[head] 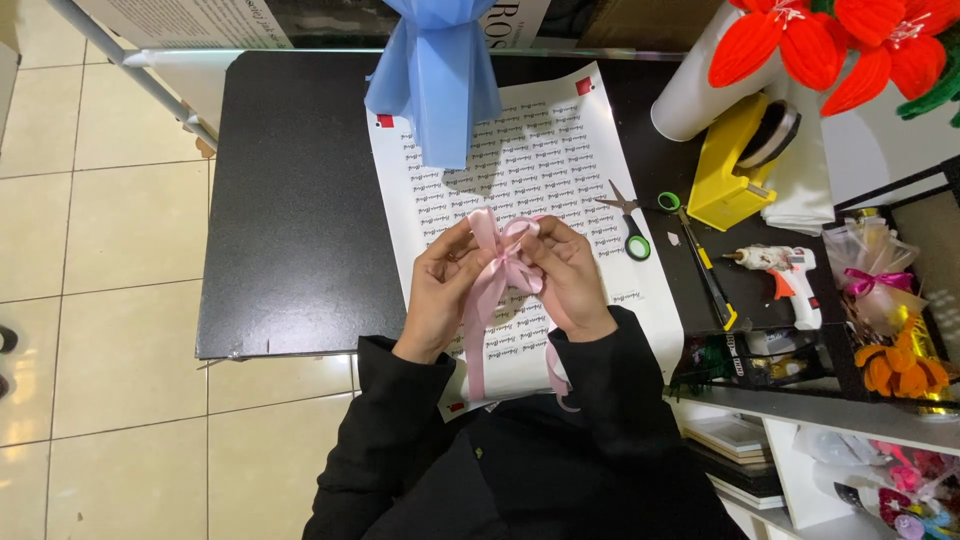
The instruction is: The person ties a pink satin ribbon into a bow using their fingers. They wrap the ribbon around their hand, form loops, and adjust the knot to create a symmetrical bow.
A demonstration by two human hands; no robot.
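Now you're shaping the bow: both hands, left & right, are pinching its loops, close together above the paper. Next, I'd say, you're needing even pulls w/ steady tension.

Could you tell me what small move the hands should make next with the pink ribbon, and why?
Probably pull the two loops apart to snug the knot: both the left hand and right hand pinch the pink ribbon, whose bow looks loose, tails hanging over the printed paper sheet.

The blue wrapped bouquet was cut off by the far edge, as were the red flowers at far right. Fingers hid the pink ribbon knot.
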